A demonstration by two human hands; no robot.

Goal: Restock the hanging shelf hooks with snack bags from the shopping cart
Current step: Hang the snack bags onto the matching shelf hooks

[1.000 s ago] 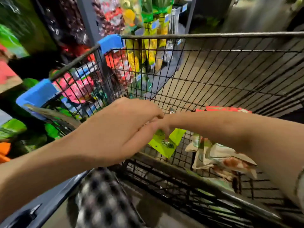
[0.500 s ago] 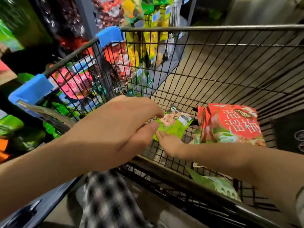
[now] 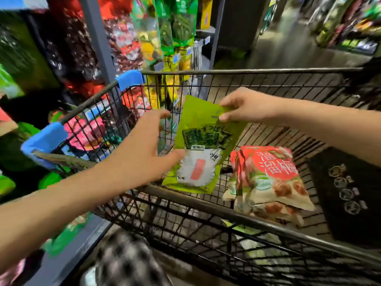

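My right hand (image 3: 245,107) pinches the top edge of a green snack bag (image 3: 198,145) and holds it upright over the black wire shopping cart (image 3: 226,214). My left hand (image 3: 140,153) is spread open just left of the bag, its thumb touching the bag's lower left side. A stack of red and white snack bags (image 3: 268,178) lies inside the cart to the right. The hanging shelf (image 3: 127,38) with rows of coloured snack bags stands behind the cart on the left.
The cart has blue corner bumpers (image 3: 44,140) close to the shelf. A black bag with round emblems (image 3: 346,195) lies in the cart's right side. An aisle floor (image 3: 288,48) runs beyond the cart, with more shelves at the far right.
My right hand has lifted the green bag from the cart floor to above the rim. My left hand has opened and moved beside the bag. The view tilted up.
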